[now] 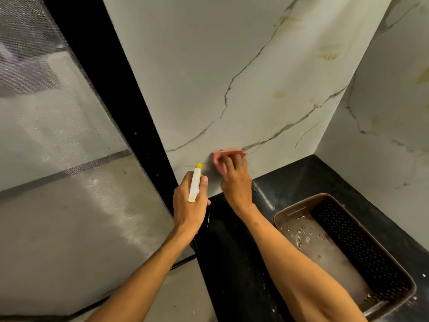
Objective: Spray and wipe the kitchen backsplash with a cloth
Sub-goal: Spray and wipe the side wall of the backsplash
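Head view, surface: marble-veined backsplash (232, 77) above a black counter (290, 182), sink basket (362, 247) at right.
Right hand (235, 182): fingers press a pink cloth (220, 160) flat on the backsplash.
Left hand (189, 201): closed around a spray bottle (195, 183).
Hidden: bottle body, behind the hand.
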